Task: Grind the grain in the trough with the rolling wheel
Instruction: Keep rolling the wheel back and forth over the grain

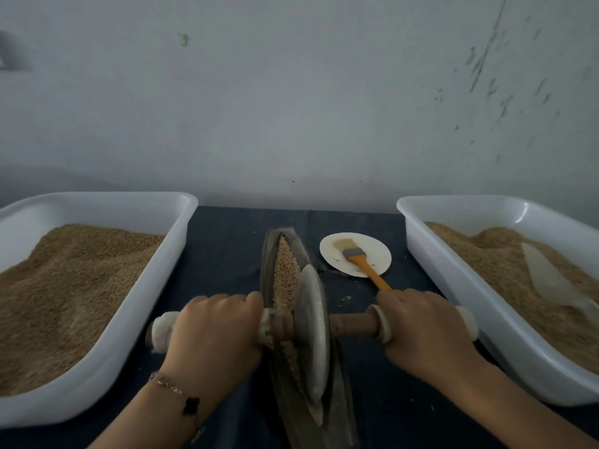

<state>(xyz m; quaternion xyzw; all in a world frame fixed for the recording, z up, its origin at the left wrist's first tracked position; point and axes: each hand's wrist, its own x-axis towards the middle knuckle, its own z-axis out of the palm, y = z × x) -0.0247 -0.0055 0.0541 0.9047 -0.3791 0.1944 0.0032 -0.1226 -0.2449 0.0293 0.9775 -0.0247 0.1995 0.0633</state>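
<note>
A narrow, dark, boat-shaped metal trough (270, 254) runs lengthwise down the middle of a dark blue cloth (223, 241). Tan grain (285, 270) lies along its groove. A grey stone disc wheel (312, 332) stands on edge in the groove, near the trough's middle, on a brown wooden axle (351, 324) that crosses it.

The left hand (212, 332) grips the axle's pale left handle just beside the trough's left rim. The right hand (424, 328) grips the right handle, further out from the trough.

A white plastic tub (129, 322) of grain sits left of the trough and a second white tub (453, 280) right of it, each leaving a strip of cloth. Right of the trough's far end, a white round plate (376, 251) carries an orange-handled brush (363, 264).
</note>
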